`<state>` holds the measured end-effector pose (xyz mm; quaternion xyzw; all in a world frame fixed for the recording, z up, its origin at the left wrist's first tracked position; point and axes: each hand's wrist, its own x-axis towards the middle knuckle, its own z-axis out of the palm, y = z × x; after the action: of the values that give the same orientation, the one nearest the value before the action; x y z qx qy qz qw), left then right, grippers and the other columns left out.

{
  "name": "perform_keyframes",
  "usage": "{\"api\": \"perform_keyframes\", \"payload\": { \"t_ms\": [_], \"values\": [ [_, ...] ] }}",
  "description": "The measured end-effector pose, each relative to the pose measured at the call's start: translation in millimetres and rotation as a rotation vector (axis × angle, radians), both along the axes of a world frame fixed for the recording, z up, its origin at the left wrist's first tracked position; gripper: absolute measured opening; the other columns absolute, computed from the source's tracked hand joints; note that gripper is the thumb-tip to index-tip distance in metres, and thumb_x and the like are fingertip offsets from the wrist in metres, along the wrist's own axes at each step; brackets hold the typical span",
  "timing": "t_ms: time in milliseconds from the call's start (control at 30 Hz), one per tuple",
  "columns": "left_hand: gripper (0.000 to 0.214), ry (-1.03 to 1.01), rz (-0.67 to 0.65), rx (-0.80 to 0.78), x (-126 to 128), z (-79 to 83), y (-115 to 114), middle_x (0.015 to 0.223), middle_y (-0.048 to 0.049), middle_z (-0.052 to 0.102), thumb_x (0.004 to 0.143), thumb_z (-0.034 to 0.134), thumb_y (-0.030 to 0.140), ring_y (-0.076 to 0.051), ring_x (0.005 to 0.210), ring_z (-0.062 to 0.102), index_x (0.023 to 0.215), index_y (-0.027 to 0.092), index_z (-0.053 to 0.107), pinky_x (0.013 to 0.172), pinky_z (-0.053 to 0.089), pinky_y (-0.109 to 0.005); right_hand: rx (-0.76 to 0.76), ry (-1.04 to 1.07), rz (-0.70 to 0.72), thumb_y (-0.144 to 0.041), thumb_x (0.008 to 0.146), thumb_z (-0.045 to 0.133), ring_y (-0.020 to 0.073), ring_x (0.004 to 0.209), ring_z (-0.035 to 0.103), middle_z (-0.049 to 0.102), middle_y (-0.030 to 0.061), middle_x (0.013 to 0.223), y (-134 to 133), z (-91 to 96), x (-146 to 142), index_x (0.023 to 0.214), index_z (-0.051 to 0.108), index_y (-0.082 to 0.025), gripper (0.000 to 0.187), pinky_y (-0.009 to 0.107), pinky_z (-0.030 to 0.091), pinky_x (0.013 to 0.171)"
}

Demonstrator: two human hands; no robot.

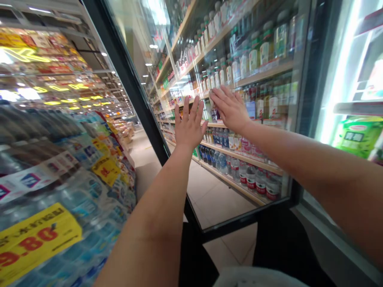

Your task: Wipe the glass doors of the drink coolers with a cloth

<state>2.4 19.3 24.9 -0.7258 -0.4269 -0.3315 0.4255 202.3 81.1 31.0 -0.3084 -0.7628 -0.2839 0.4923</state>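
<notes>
pale floor tiles (146, 145) run through a store aisle, with packed bottles (89, 191) and a yellow price sign (36, 244) at left. ahead, a black-framed glass door (215, 163) stands open beside a lit cooler (357, 108). the left hand (188, 126) is flat at the glass, fingers spread, gripping nothing. the right hand (229, 108) is near it, fingers extended, close together; whether they hold anything, i cannot tell.

I've got pale floor tiles (239, 244) running far; blurred bottle display (98, 217) near left; yellow light strips (26, 56) far left; white cooler light (344, 63), shelf (357, 108) right.
</notes>
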Motion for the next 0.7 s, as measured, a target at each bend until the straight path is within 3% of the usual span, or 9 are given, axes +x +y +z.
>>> {"api": "perform_keyframes", "payload": {
  "t_ms": [133,367,567,700],
  "values": [
    [0.065,0.003,0.031,-0.003,1,0.3,-2,0.17,-0.0015,0.021,0.104,0.047,0.04,-0.026,0.159,-0.001,0.164,0.024,0.03,0.131,-0.012,-0.053,-0.025,0.14,-0.033,-0.019,0.097,0.033,0.0278,0.159,0.02,0.031,0.0049,0.169,5,6.8,-3,0.16,0.037,-0.021,0.063,0.063,0.024,0.125],
    [0.065,-0.017,0.0,-0.009,2,0.3,-2,0.17,-0.0011,0.022,0.103,0.048,0.04,-0.027,0.16,0.001,0.164,0.026,0.03,0.131,-0.011,-0.054,0.014,-0.108,0.091,-0.026,0.1,0.034,0.0264,0.158,0.024,0.038,-0.0008,0.166,3,-6.5,9,0.157,0.043,-0.025,0.058,0.058,0.017,0.129],
    [0.065,0.004,-0.003,0.035,0,-0.5,-1,0.17,-0.0005,0.024,0.103,0.05,0.04,-0.025,0.16,0.003,0.164,0.028,0.029,0.131,-0.01,-0.052,0.029,0.035,-0.015,-0.022,0.102,0.034,0.0262,0.159,0.023,0.033,0.0037,0.168,5,-3.7,3,0.16,0.039,-0.024,0.057,0.059,0.022,0.127],
    [0.065,-0.005,0.009,0.015,1,-0.4,-2,0.17,-0.0015,0.024,0.103,0.05,0.037,-0.026,0.16,0.003,0.164,0.027,0.03,0.131,-0.01,-0.052,0.035,-0.148,-0.001,-0.022,0.101,0.038,0.0254,0.159,0.022,0.035,0.0012,0.167,0,-13.0,7,0.159,0.04,-0.025,0.059,0.057,0.021,0.128]
  ]
}}
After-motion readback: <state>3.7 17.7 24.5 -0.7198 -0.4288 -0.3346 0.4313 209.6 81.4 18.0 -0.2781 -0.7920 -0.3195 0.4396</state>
